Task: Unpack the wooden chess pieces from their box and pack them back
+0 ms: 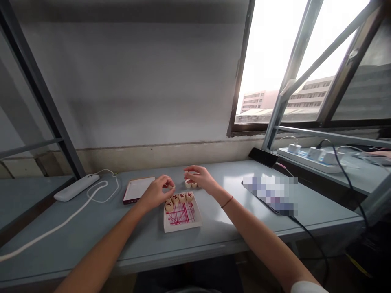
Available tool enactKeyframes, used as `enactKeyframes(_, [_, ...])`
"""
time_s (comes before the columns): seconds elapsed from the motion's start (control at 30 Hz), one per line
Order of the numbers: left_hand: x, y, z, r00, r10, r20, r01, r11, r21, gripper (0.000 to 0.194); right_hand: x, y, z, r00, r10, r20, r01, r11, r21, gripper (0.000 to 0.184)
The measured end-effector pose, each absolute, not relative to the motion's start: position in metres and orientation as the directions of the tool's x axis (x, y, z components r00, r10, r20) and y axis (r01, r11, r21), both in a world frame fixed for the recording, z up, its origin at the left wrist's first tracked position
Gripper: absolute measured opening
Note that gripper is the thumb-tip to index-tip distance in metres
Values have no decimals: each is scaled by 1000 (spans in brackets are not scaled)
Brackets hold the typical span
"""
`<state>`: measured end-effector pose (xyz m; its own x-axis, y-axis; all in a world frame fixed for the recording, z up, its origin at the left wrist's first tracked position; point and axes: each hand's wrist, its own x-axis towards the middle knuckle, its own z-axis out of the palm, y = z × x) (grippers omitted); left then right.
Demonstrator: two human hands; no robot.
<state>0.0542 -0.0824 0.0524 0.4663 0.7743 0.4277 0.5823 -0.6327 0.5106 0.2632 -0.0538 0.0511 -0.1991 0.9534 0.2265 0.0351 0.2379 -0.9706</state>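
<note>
While your left hand [157, 192] pinches what looks like a small piece [172, 186], your right hand [200, 178] stands, fingers parted, at the loose discs [188, 184] toward the worktop's [216, 234] back edge; contact unclear. Marked discs [182, 197] sit in the white box [183, 228], nearer the front edge. Judged light, hard, perhaps slick: grip the rims.

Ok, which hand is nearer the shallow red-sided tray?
Left. The left hand is at the red-sided tray's right edge in this view; the right hand is farther right, by the round pieces.
</note>
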Motion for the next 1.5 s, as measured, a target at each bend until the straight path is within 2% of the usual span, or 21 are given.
enactKeyframes(0.1, [54,-87,57,602,744,290,562,-653,508,13,267,-55,51,-230,953,196,160,236,-959,32])
enactKeyframes(0.2, [58,-92,56,701,681,214,538,-701,469,11,265,-60,49,-277,928,248,313,331,-890,31])
enactKeyframes(0.3, [61,-94,53,753,634,178,540,-749,383,8,259,-67,48,-335,871,359,453,483,-750,30])
enactKeyframes(0.4, [59,-94,52,740,649,176,582,-749,317,11,256,-75,49,-444,815,372,567,577,-588,26])
enactKeyframes(0.6, [49,-88,51,668,733,129,688,-674,270,47,253,-83,49,-705,619,345,537,785,-310,17])
enactKeyframes(0.73, [47,-87,48,657,751,68,699,-640,318,69,247,-87,46,-767,572,292,529,820,-216,15])
enactKeyframes(0.83, [49,-88,48,642,767,27,718,-613,330,69,244,-90,45,-769,587,253,561,810,-173,14])
enactKeyframes(0.97, [52,-91,50,638,770,7,723,-602,339,56,244,-90,42,-752,615,237,610,786,-102,26])
enactKeyframes(1.07, [53,-92,49,657,754,22,705,-624,337,48,244,-89,40,-739,634,229,633,769,-89,25])
enactKeyframes(1.23, [60,-95,45,640,768,24,708,-602,369,46,257,-77,47,-709,640,297,598,768,-229,24])
enactKeyframes(1.3, [63,-95,43,639,768,44,705,-607,368,53,271,-60,51,-597,714,365,661,696,-281,20])
enactKeyframes(1.37, [65,-95,40,647,759,71,693,-624,361,58,290,-37,51,-409,812,415,773,551,-316,18])
enactKeyframes(1.43, [64,-94,37,662,746,75,679,-639,361,59,308,-12,48,-252,868,427,849,410,-334,26])
enactKeyframes(1.5, [63,-92,34,670,739,67,673,-643,366,58,323,8,42,-236,899,370,867,366,-338,38])
